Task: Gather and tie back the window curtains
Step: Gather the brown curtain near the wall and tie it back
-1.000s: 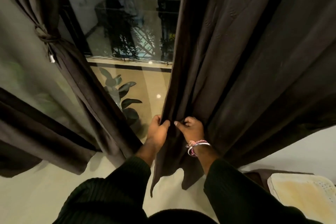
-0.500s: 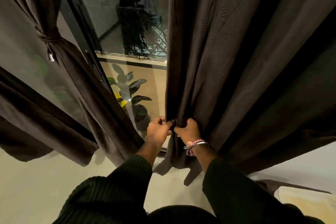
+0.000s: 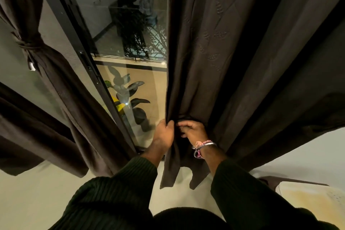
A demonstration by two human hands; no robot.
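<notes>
A dark brown right curtain (image 3: 233,58) hangs loose over the right half of the window. My left hand (image 3: 164,134) grips its inner edge low down, fingers closed on the cloth. My right hand (image 3: 194,131), with a pink and white wristband, pinches the bunched folds just beside it, the two hands almost touching. The left curtain (image 3: 61,87) is gathered and bound by a knotted tie-back (image 3: 28,45) at the upper left.
A black window frame (image 3: 89,65) runs diagonally between the curtains, with glass showing a potted plant (image 3: 130,97) outside. A further dark curtain panel (image 3: 28,129) hangs at the far left. A cream cushion (image 3: 313,200) lies at the lower right on the pale floor.
The right curtain's edge has been drawn to the right, uncovering more glass. Both hands have closed tighter on the bunched cloth, and the view has shifted.
</notes>
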